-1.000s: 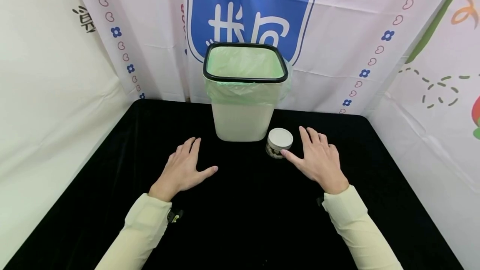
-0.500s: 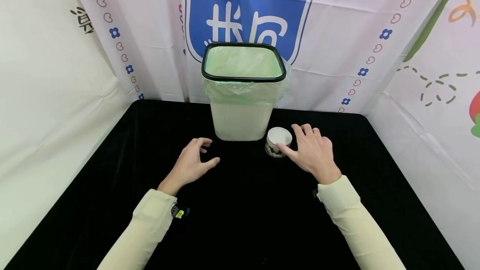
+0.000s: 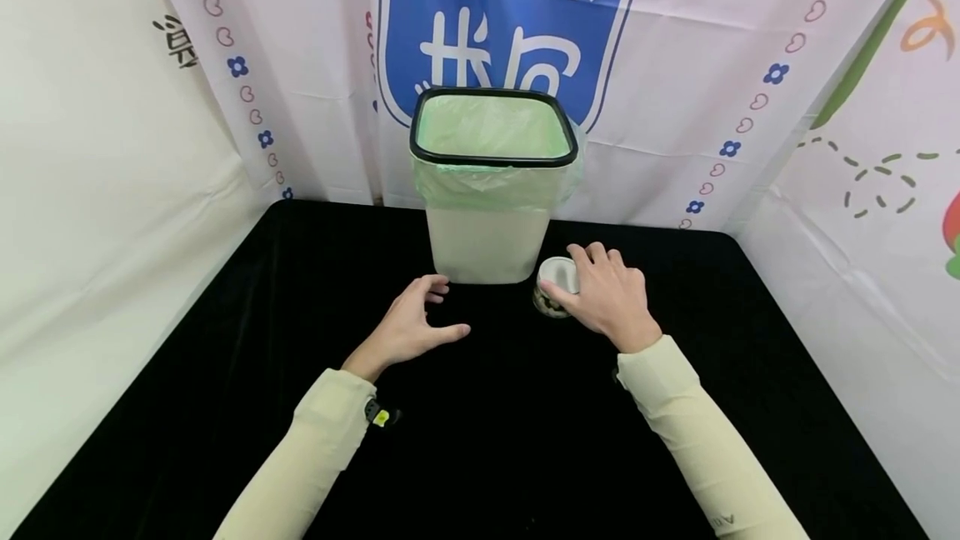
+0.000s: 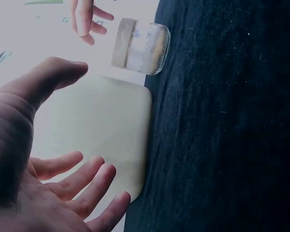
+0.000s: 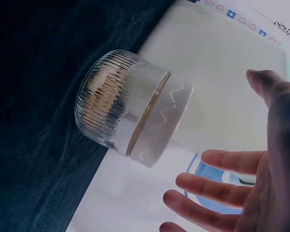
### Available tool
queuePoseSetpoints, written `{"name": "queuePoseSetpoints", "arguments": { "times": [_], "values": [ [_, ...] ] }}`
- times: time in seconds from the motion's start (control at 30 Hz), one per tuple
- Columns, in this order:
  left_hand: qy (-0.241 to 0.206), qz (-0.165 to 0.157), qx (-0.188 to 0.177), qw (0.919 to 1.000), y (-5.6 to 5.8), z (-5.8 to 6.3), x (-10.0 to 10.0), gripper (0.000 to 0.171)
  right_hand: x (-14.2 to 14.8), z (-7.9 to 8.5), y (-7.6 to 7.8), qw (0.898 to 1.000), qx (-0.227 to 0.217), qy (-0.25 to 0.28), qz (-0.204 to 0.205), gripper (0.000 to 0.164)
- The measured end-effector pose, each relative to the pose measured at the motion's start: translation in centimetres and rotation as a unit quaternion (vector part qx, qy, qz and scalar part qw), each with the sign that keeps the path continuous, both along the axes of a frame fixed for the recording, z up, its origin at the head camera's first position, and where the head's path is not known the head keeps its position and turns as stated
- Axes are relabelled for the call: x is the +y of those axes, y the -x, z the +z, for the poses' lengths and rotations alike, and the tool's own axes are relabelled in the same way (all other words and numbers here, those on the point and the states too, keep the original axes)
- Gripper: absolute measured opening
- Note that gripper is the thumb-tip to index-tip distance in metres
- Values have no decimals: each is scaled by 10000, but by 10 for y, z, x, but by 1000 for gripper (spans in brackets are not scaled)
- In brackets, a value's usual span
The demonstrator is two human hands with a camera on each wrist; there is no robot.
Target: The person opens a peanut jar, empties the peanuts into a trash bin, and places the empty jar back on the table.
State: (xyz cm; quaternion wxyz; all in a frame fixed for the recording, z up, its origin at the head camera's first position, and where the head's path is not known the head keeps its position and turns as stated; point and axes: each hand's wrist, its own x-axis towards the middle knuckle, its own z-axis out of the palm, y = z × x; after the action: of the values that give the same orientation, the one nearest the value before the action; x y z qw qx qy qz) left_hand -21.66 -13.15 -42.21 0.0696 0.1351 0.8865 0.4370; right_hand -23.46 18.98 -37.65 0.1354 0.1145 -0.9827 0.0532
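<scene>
A small ribbed glass jar with a white lid stands upright on the black cloth, something pale brown inside it. My right hand hovers just above and to the right of the jar, thumb and fingers spread around the lid; in the right wrist view the fingers are apart from it. My left hand is held over the cloth left of the jar, thumb apart from the loosely bent fingers, holding nothing. In the left wrist view the jar lies beyond my left hand.
Behind and left of the jar stands a cream trash bin with a black rim and a pale green liner bag. Printed white curtains hang around the black-covered table at the back and sides.
My right hand has shifted left, over the jar's lid. My left hand has moved right toward the jar, its fingers bending more. Jar and bin stay put.
</scene>
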Motion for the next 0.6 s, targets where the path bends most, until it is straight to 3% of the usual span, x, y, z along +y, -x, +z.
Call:
{"name": "queuePoseSetpoints", "arguments": {
  "times": [0.6],
  "values": [
    [-313,47,55,9995,8,-9,30,81,-15,-14,28,9972,-688,-232,-179,83]
  ]
}}
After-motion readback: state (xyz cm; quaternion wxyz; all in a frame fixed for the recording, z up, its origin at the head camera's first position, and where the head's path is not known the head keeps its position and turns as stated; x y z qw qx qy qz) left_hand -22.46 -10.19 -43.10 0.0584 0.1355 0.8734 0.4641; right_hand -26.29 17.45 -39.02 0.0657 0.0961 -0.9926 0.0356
